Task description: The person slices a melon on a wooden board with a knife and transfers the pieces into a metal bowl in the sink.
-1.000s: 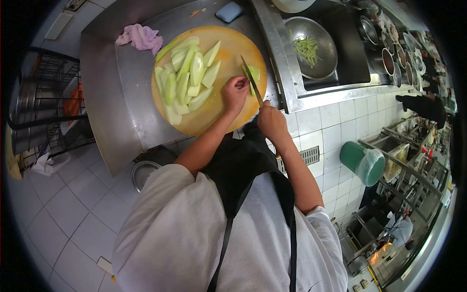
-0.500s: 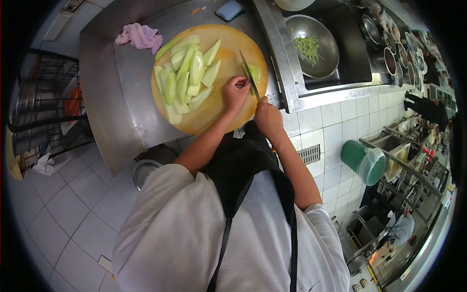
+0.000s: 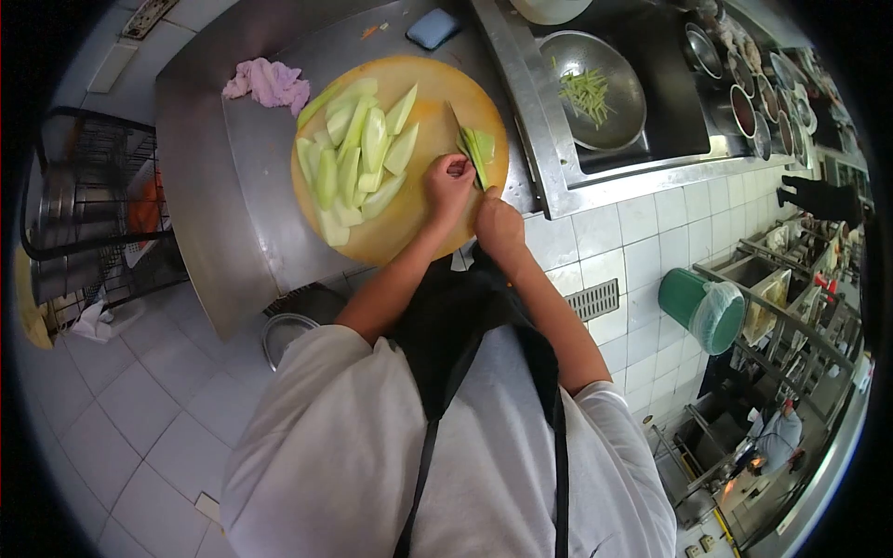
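Note:
On a round wooden board (image 3: 433,107) lies a pile of pale green vegetable pieces (image 3: 374,139), at its left and middle. My right hand (image 3: 500,226) is wrapped round the handle of a knife (image 3: 462,133), whose blade points away over the board's right side. Thin green slices (image 3: 486,144) lie against and beside the blade. My left hand (image 3: 450,184) rests on the board just left of the knife with curled fingers; what they hold, if anything, is hidden.
A pink cloth (image 3: 268,84) and a blue sponge (image 3: 433,30) lie on the steel counter (image 3: 200,153). Right of the board, a metal bowl (image 3: 628,98) with green strips sits in a sink. Farther right are a green bin (image 3: 684,296) and a person (image 3: 777,437).
The knife blade has tilted, and a green slice now shows along it. My right hand has shifted slightly left and nearer my body. The whole view has moved a little.

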A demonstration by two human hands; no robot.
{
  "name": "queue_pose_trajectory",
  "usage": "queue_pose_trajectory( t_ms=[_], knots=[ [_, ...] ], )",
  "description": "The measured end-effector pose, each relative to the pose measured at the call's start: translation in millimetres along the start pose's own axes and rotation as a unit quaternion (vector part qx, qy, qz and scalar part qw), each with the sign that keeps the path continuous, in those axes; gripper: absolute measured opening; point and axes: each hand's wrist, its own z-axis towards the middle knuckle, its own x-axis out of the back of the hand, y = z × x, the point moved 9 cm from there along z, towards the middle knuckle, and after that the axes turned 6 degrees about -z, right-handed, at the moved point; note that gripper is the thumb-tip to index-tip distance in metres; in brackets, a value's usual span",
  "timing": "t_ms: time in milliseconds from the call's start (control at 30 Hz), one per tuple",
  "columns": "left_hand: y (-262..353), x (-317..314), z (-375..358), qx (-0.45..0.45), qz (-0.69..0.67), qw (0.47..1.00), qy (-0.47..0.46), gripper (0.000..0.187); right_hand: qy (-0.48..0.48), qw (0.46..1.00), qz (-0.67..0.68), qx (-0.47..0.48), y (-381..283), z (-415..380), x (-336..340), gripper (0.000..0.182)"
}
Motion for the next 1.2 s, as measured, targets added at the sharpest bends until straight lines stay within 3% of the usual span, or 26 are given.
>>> queue_pose_trajectory(
  t_ms=[167, 367, 667, 833, 1067, 1167, 1200],
  knots=[
    [-8.5, -3.5, 2.3, 0.054, -0.054, 0.997, -0.002, 0.019, -0.001, 1.000, 0.024, 0.003, 7.0, 1.4, -2.7, 0.016],
    [-27.2, -1.0, 7.6, 0.073, -0.008, 0.997, 0.012, 0.025, 0.007, 0.994, 0.105, 0.030, 16.2, 1.4, 4.2, 0.022],
    [-3.3, 9.2, 8.5, 0.055, 0.098, 0.994, -0.001, 0.027, 0.066, 0.997, 0.046, 0.015, 6.9, -5.9, 13.4, 0.020],
    [-21.7, 8.3, 9.8, 0.022, 0.085, 0.996, -0.031, 0.028, 0.112, 0.992, 0.055, -0.019, 10.5, -30.1, 64.6, 0.016],
    [-40.6, 8.6, 13.9, 0.071, 0.046, 0.996, -0.015, 0.021, 0.055, 0.998, -0.005, 0.009, 37.0, -65.9, 30.2, 0.017],
    [-41.2, 7.4, 12.9, 0.138, -0.012, 0.990, -0.023, 0.023, 0.047, 0.999, 0.023, 0.010, 33.7, -77.0, 31.6, 0.018],
    [-37.9, 7.0, 13.9, 0.123, 0.008, 0.992, -0.027, 0.024, 0.056, 0.998, 0.031, -0.006, 36.5, -77.6, 35.3, 0.018]
  ],
)
